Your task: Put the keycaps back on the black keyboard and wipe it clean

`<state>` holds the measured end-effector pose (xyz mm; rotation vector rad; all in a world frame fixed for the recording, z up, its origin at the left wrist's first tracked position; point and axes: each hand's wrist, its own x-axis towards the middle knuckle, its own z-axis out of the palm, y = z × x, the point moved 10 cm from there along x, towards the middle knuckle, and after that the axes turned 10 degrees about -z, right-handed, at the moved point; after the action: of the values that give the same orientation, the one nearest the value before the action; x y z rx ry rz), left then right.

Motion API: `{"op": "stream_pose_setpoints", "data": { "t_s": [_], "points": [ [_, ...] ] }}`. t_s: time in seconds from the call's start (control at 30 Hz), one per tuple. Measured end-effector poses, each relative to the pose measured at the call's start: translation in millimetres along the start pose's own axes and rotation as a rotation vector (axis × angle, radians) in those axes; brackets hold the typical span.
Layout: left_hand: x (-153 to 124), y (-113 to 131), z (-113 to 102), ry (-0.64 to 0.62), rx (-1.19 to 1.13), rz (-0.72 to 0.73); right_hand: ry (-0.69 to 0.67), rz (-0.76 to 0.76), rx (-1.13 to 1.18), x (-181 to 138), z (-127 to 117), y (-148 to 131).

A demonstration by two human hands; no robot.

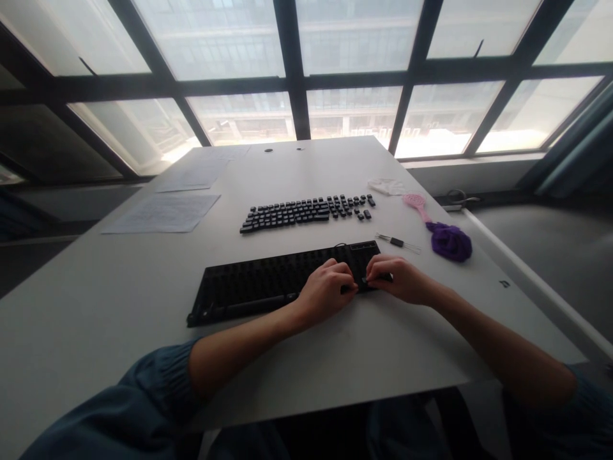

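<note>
Keyboard (268,278) in lower middle of frame, right part under left hand (328,287) and right hand (397,279); fingers drawn together, cannot tell around what; keycaps (292,213) at centre.

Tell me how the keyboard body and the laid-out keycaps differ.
The keyboard body is one long piece, while the keycaps are many small separate pieces in rows. The keyboard body has the left hand and right hand at its right end; the keycaps lie farther from the person, untouched. Both are dark and rest on the white table.
</note>
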<state>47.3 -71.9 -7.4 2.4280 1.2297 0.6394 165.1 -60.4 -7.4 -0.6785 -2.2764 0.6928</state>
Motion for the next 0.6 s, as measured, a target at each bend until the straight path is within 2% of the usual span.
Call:
{"op": "stream_pose_setpoints", "data": {
  "t_s": [0.23, 0.6],
  "points": [
    [0.3, -1.5, -0.1, 0.003, -0.021, -0.014, -0.063, -0.047, -0.109, -0.9, 4.1, -7.5],
    [-0.3, -3.1, 0.8, -0.006, -0.015, -0.027, -0.098, 0.016, -0.228, -1.0, 2.5, -1.4]
  ]
}}
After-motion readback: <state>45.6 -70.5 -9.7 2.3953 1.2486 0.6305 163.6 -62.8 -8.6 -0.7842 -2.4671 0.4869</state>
